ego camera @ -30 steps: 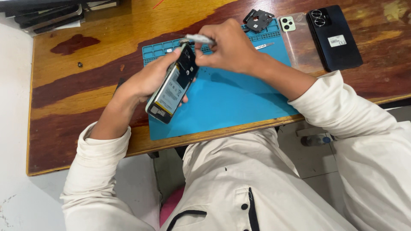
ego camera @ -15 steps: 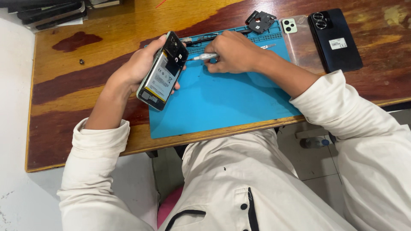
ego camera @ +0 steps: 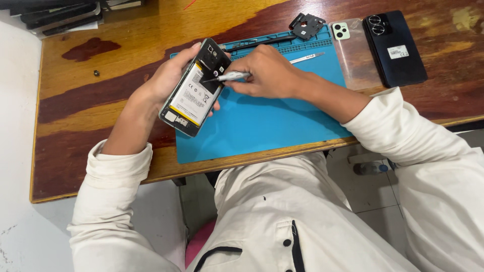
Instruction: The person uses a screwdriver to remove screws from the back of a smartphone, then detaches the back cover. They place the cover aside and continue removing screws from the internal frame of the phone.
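Observation:
My left hand (ego camera: pixel 164 83) holds an opened phone (ego camera: pixel 195 94) with its back cover off, so the white battery and the black upper board show. It is tilted above the left end of a blue work mat (ego camera: pixel 262 126). My right hand (ego camera: pixel 267 73) grips a small silver screwdriver (ego camera: pixel 229 76), and its tip touches the phone's upper board. Both forearms are bare below rolled cream sleeves.
On the wooden table (ego camera: pixel 75 116) lie a clear phone case (ego camera: pixel 350 53), a black phone back cover (ego camera: pixel 396 48), a small black plastic part (ego camera: pixel 306 25), metal tweezers (ego camera: pixel 307 58) and a tiny screw (ego camera: pixel 96 73). Dark flat items (ego camera: pixel 55 15) are stacked at the far left corner.
My left hand has turned the phone and brought it lower toward the mat. My right hand lifted the screwdriver off the mat and set its tip on the phone's board.

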A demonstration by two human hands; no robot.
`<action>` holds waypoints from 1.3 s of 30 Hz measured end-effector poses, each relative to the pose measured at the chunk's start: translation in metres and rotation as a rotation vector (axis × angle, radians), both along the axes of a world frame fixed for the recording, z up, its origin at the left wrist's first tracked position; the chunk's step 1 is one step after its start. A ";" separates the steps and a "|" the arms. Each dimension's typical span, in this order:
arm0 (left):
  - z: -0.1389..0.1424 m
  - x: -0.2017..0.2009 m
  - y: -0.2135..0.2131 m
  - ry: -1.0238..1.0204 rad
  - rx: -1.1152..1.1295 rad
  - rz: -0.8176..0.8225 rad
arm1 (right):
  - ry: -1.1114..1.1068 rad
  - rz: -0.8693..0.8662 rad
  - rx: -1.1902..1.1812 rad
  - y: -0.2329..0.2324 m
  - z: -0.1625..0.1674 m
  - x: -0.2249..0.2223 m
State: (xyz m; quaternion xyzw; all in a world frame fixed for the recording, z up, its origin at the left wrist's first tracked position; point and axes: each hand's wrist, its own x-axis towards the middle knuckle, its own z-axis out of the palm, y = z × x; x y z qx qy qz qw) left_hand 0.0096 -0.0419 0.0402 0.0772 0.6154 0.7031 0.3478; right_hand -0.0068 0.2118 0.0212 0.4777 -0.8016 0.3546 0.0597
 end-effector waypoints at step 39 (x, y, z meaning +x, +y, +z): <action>0.032 -0.013 -0.045 0.304 0.130 0.453 | 0.190 0.036 0.274 0.000 -0.003 -0.016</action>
